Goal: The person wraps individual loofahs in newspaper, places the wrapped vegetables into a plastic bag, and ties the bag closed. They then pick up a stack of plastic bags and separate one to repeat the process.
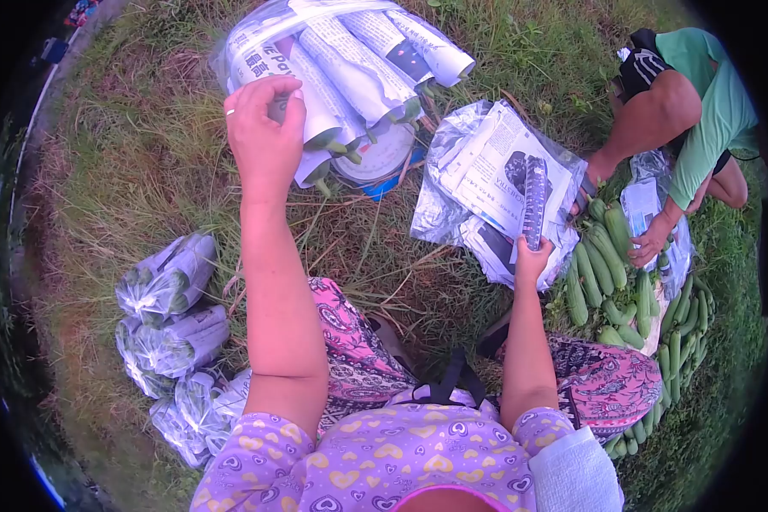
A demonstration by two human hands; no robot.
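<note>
My left hand (269,119), a ring on one finger, rests at the near-left edge of a clear plastic bag (294,30) of newspaper-wrapped gourds (350,68). Its fingers bend loosely with the thumb apart. Green ends stick out of the paper rolls, and the bundle sits on a round-faced scale (375,158) with a blue base. My right hand (533,260) is closed around the lower end of a long, narrow newspaper-patterned roll (534,200). That roll lies across a stack of newspaper sheets (491,162) on clear plastic.
At right a person in a green top (712,102) crouches, one hand (653,243) among long green gourds (606,256). Several bagged, paper-wrapped bundles (175,341) lie on the grass at left. A white towel (576,474) hangs over my right shoulder.
</note>
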